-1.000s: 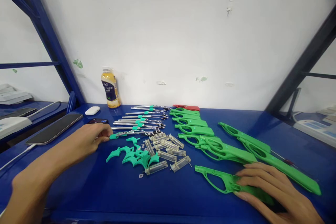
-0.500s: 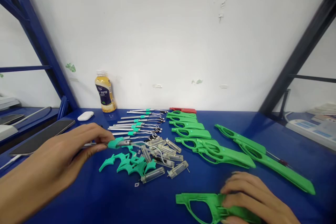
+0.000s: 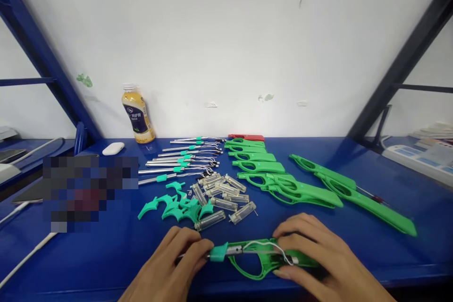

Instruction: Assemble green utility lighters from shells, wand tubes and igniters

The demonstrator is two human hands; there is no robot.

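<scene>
My left hand (image 3: pixel 173 264) pinches a lighter's metal nozzle tube (image 3: pixel 233 250) by its end near a teal collar. White wires run from the tube to a black igniter piece (image 3: pixel 281 258). This assembly lies over an open green lighter shell (image 3: pixel 264 264), which my right hand (image 3: pixel 318 252) grips by its handle end, fingers partly hiding it. Whether the tube is seated in the shell, I cannot tell. Just beyond my hands lie teal triggers (image 3: pixel 171 210) and clear fuel tanks (image 3: pixel 244 212). Several similar nozzle assemblies (image 3: pixel 184 156) are lined up behind them.
More green shells (image 3: pixel 262 166) lie at centre and right, beside a thin rod (image 3: pixel 370 193) and behind them a red one (image 3: pixel 246 137). A yellow bottle (image 3: pixel 138 118), white earbud case (image 3: pixel 113 148) and cable (image 3: pixel 30 257) are on the left, near a pixelated patch.
My left hand has picked up a nozzle assembly and carried it right, over the shell. My right hand has drawn the green shell left and nearer the table's front edge.
</scene>
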